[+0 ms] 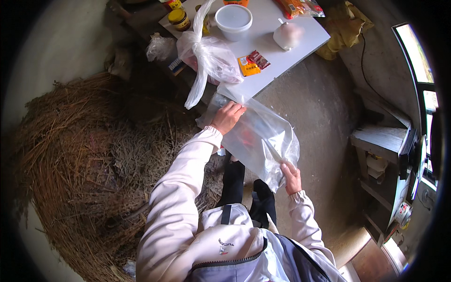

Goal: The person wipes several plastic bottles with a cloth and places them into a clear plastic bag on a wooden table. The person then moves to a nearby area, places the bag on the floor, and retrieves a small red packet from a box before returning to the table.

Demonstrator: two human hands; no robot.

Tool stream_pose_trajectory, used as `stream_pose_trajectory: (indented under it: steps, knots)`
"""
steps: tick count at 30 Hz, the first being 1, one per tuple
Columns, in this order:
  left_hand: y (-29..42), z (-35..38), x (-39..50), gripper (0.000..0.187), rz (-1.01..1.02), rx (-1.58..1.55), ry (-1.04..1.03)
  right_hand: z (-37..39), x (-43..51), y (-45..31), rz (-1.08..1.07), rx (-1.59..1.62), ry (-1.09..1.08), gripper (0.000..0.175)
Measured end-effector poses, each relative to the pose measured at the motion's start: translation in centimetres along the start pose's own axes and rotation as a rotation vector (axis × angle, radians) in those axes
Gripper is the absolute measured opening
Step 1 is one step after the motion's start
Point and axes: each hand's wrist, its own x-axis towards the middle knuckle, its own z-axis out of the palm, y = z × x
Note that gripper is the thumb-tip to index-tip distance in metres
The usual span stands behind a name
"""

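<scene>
A large clear plastic bag (253,130) is stretched between my hands, in front of the table corner. My left hand (227,118) grips its upper left part, with the fingers closed on the film. Lower down, my right hand (291,177) pinches the opposite end between thumb and fingers. Just beyond my left hand, a knotted white plastic bag (211,56) with reddish contents rests at the table's edge. An orange sachet (248,67) and a dark red sachet (259,59) lie partly overlapped on the white table (271,75).
A lidded white tub (233,22), a yellow-lidded jar (179,19) and a small white pouch (286,36) stand on the table. Dry straw and brushwood (88,151) are heaped at left. A wooden shelf unit (378,141) stands by the window at right.
</scene>
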Motion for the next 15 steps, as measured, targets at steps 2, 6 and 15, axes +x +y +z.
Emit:
stream_pose_trajectory:
  steps: [2, 6, 15]
  knots:
    - [-0.2, 0.0, -0.2, 0.022, -0.020, -0.014, 0.019, -0.1, -0.2, -0.2, 0.003, -0.002, -0.004, 0.031]
    - [-0.4, 0.0, -0.6, 0.017, -0.081, -0.033, 0.032, -0.4, -0.3, -0.4, 0.004, -0.018, -0.002, 0.030]
    - [-3.3, -0.7, -1.1, 0.016, -0.300, 0.030, 0.108, 0.3, -0.6, -0.5, 0.047, 0.107, -0.051, 0.027]
